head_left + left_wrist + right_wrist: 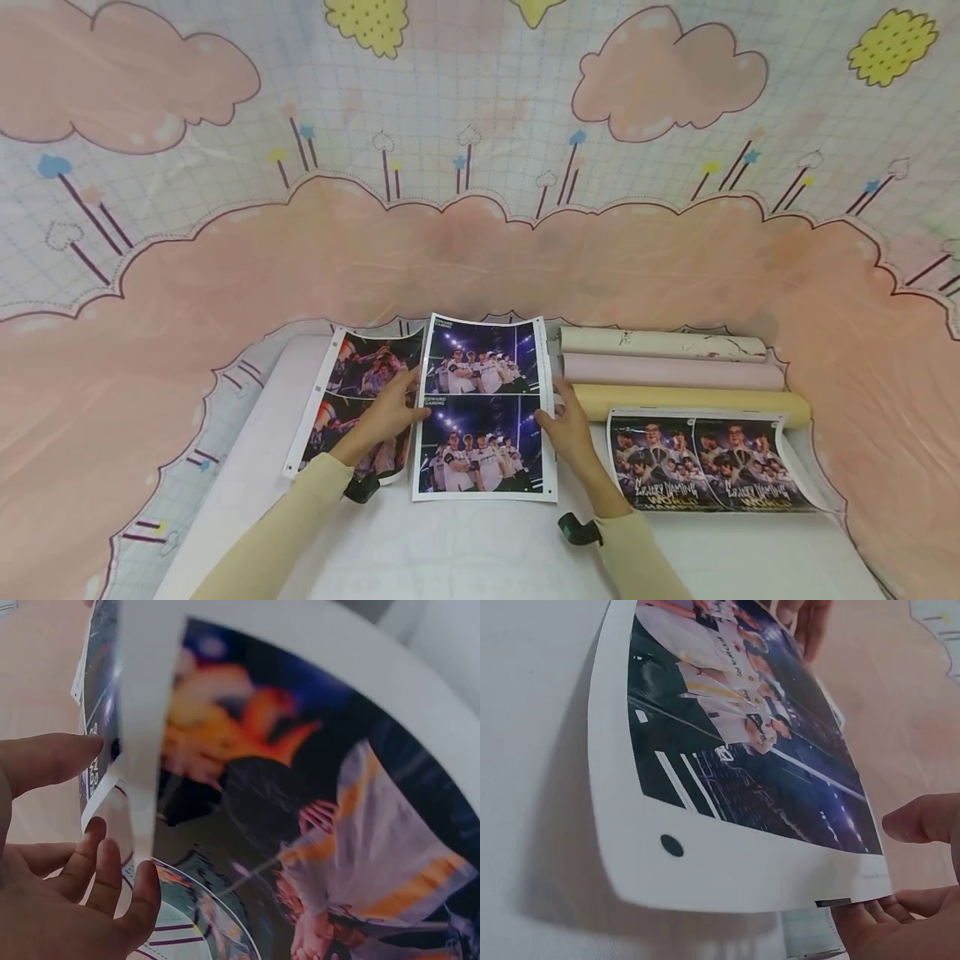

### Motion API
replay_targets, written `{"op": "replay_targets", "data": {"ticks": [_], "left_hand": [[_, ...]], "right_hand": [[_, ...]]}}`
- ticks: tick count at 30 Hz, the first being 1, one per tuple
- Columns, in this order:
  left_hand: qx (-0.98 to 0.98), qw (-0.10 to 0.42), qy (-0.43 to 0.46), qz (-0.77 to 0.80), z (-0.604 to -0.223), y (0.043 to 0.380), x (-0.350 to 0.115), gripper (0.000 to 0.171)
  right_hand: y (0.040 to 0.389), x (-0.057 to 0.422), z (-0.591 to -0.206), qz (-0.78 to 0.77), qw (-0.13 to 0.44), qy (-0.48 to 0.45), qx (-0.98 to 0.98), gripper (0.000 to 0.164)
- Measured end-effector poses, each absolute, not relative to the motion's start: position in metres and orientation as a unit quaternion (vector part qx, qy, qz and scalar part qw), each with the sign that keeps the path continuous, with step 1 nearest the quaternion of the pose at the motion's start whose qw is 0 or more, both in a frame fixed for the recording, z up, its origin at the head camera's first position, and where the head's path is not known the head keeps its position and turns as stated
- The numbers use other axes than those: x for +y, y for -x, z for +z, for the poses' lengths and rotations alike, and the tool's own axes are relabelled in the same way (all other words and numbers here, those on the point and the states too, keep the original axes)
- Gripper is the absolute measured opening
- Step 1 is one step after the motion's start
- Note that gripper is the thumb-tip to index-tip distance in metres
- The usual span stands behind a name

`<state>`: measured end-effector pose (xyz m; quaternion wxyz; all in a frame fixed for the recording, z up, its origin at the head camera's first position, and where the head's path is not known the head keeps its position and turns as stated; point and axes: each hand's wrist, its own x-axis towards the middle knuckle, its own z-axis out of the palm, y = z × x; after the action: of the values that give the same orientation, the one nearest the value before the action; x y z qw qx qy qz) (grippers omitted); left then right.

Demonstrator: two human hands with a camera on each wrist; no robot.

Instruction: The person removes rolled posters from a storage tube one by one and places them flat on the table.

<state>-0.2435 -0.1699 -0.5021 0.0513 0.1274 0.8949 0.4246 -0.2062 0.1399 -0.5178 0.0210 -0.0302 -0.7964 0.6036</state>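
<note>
A printed photo sheet (483,450) with two stacked team pictures and a white border is held between my two hands, slightly curved. My left hand (384,421) grips its left edge, thumb on the front and fingers behind. On the opposite edge, my right hand (570,429) pinches with the thumb in front; the right wrist view shows its fingers (877,919) beneath the sheet. A second photo sheet (375,362), reddish and dark, lies tilted behind my left hand and is partly covered. In the left wrist view this reddish sheet (247,787) fills much of the picture.
Three rolls lie at the back right: a patterned white roll (660,342), a pink roll (675,372) and a yellow roll (690,404). Before them rests another poster sheet (705,467), one corner curling. A white cloth (465,550) covers the table; patterned fabric (480,250) hangs behind.
</note>
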Motion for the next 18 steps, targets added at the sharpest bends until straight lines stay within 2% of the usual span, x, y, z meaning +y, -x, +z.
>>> {"op": "replay_targets", "data": {"ticks": [8, 18], "left_hand": [[0.918, 0.062, -0.108, 0.376, -0.51, 0.253, -0.17, 0.084], [0.933, 0.035, -0.11, 0.342, -0.518, 0.257, -0.166, 0.082]], "right_hand": [[0.217, 0.134, -0.523, 0.564, 0.029, 0.043, -0.824, 0.071], [0.227, 0.132, -0.535, 0.535, 0.035, 0.061, -0.842, 0.075]]}}
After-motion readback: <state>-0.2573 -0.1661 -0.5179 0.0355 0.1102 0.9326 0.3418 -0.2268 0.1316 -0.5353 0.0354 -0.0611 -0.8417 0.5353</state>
